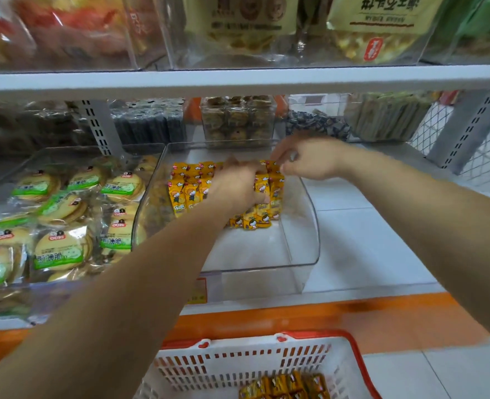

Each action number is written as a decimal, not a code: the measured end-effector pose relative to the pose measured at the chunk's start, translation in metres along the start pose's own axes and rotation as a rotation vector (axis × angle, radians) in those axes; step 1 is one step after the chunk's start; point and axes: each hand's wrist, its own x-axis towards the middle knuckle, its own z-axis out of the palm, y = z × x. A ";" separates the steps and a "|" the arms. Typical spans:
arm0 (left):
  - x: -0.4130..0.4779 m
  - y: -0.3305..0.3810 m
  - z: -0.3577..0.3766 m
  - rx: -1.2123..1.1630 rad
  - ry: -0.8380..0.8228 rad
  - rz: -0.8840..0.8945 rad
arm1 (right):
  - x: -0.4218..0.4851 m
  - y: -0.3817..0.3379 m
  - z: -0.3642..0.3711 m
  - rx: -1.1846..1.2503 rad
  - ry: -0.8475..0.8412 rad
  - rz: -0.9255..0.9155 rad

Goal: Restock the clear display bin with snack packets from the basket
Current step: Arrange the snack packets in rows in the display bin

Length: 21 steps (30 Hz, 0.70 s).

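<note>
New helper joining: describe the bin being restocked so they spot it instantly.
On the white lower shelf, above the red-rimmed basket, sits a clear display bin. Unlike its left neighbour heaped with green-labelled round biscuits, it holds only small yellow packets at its back.

Place: a snack shop aisle.
Shelving: white tiered shelf [238, 79] on slotted metal uprights [98, 125].
Stock: clear display bin [304, 254] of snack packets [180, 194], wrapped biscuits [59, 249] to its left, price tag [197, 290] below.
Near: red-rimmed shopping basket [223, 367].

Snack packets [189, 188] in the display bin [301, 254] — basket [238, 367] in front, below.
</note>
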 end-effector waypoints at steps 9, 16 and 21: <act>0.005 -0.007 0.018 0.142 0.174 0.046 | 0.040 -0.004 0.020 -0.277 -0.210 0.028; 0.010 -0.019 0.012 0.115 0.060 0.087 | -0.007 -0.009 0.025 -0.001 0.213 0.099; 0.013 -0.042 0.006 0.231 -0.117 0.203 | -0.083 -0.035 0.077 0.368 0.314 0.173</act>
